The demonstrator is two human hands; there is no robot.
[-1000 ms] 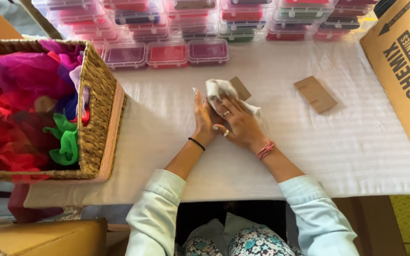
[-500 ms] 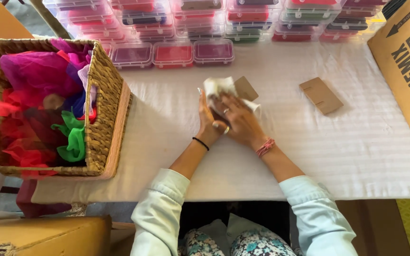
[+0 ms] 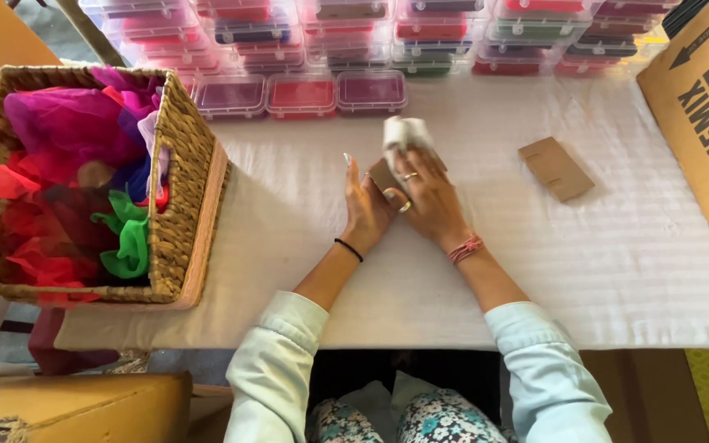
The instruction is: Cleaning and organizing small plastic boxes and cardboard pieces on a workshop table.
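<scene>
My left hand [image 3: 365, 207] and my right hand [image 3: 427, 195] meet at the middle of a table with a white cloth [image 3: 289, 205]. Between them they hold a small brown cardboard piece [image 3: 385, 176] with a white cloth bundle [image 3: 404, 133] at its top. The left palm presses the card's left side with fingers straight. The right hand's fingers curl over the card and the white bundle. Most of the card is hidden under the fingers.
A woven basket [image 3: 184, 197] full of bright tissue pieces stands at the left. Several clear plastic boxes [image 3: 301, 92] line the far edge. A second brown card [image 3: 555, 168] lies to the right. A large cardboard box [image 3: 703, 115] fills the right edge.
The left hand has flattened against the card's side. The white bundle sits a little higher above the fingers than before.
</scene>
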